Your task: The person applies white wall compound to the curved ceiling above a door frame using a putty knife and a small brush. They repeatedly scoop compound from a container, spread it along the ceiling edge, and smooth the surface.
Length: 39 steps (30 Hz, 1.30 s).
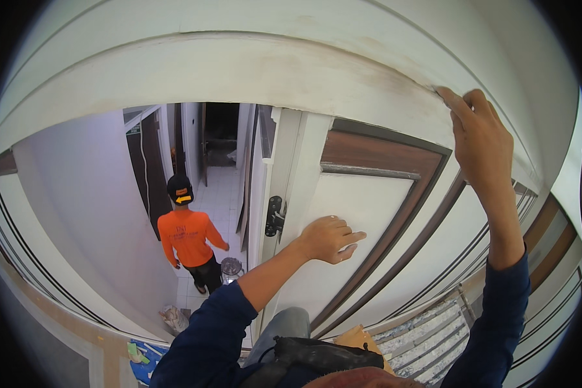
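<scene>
Raised at the upper right, my right hand [482,139] is against the white beam [271,71] over the doorway. Its fingers are bent and drawn together at the groove along the beam; whatever they may hold is hidden. Brownish smudges mark the beam near that groove. Lower down, my left hand [330,239] is in front of the white door [362,207] with its brown-framed panel. The index finger stretches out, the thumb stands apart and the other fingers curl; nothing shows in it. Whether it touches the door, I cannot tell. A black latch [276,216] sits on the door's edge.
Below left, a person in an orange shirt [189,236] and dark cap stands in the white-tiled corridor [220,194], facing away. Near them is a clear round container [231,268]. Beneath me are a paint-spattered slatted surface [427,339], a black bag [323,354] and a blue sheet [145,362].
</scene>
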### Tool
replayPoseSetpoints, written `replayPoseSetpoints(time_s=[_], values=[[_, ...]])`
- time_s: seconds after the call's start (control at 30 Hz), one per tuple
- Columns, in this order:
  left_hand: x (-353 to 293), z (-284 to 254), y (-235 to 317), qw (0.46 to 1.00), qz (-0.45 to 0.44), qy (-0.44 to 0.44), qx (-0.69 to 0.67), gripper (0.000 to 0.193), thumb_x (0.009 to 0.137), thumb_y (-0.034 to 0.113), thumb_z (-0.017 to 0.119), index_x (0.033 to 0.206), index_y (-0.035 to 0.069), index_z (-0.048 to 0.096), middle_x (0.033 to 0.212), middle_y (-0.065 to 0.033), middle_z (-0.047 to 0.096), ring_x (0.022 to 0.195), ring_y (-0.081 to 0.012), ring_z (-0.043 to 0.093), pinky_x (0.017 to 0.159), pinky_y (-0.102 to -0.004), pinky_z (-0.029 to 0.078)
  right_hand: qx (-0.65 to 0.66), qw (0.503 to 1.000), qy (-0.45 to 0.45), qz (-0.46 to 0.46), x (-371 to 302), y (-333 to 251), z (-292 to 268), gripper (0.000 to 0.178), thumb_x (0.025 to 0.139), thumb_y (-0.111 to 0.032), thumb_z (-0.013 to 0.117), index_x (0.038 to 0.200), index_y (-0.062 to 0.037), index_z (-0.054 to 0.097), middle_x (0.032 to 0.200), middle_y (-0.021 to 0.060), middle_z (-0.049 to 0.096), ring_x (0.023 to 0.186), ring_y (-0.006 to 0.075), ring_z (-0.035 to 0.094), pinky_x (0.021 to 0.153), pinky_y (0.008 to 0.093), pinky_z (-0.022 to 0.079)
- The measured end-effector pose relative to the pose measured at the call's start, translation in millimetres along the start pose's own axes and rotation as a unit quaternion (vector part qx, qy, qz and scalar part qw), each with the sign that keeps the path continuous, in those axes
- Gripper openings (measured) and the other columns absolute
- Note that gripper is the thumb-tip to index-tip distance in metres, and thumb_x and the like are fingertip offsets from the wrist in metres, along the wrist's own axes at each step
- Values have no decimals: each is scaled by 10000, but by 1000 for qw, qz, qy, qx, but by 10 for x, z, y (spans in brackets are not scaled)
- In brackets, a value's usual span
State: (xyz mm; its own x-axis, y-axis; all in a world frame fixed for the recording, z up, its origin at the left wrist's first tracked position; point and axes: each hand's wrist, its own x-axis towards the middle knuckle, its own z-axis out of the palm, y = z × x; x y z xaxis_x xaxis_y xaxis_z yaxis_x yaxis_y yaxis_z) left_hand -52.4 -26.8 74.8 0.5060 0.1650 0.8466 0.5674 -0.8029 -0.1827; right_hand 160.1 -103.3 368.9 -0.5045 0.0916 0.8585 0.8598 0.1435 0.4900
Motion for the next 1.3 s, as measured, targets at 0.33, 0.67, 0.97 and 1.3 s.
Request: replayPoseSetpoints(time_s=[0.33, 0.67, 0.97, 1.3], values=[[-33, -12, -15, 1000, -5, 8, -3, 328, 799, 172, 738, 1126, 163, 752, 719, -30, 667, 674, -219, 639, 670, -349, 524, -139, 962, 153, -179, 883, -808, -199, 417, 867, -41, 704, 1245, -217, 722, 1103, 36, 658, 959, 194, 681, 683, 319, 594], [-17, -403, 74, 998, -49, 31, -17, 337, 768, 111, 739, 1100, 160, 775, 742, -35, 685, 724, -215, 676, 714, -359, 555, -44, 990, -134, 22, -360, 52, -300, 410, 904, -32, 638, 1280, -182, 705, 1072, 76, 633, 959, 240, 656, 753, 366, 555], [147, -2145, -167, 903, -86, 285, 310, 456, 845, 99, 677, 1289, -1, 660, 1276, -158, 663, 1222, -367, 570, 1072, -463, 433, 493, 585, -309, 565, -3847, -330, -88, 371, 960, -138, 597, 1288, 25, 654, 712, -1, 577, 548, 76, 528, 451, 267, 426], [847, -1594, -256, 871, -238, 185, 387, 790, 953, 440, 610, 1603, 76, 346, 1688, -213, 227, 1574, -454, 101, 1227, -671, -5, 484, 503, -388, 602, -6157, -1523, -174, 301, 917, -172, 656, 1062, 89, 696, 803, 119, 710, 749, 214, 672, 668, 360, 530]])
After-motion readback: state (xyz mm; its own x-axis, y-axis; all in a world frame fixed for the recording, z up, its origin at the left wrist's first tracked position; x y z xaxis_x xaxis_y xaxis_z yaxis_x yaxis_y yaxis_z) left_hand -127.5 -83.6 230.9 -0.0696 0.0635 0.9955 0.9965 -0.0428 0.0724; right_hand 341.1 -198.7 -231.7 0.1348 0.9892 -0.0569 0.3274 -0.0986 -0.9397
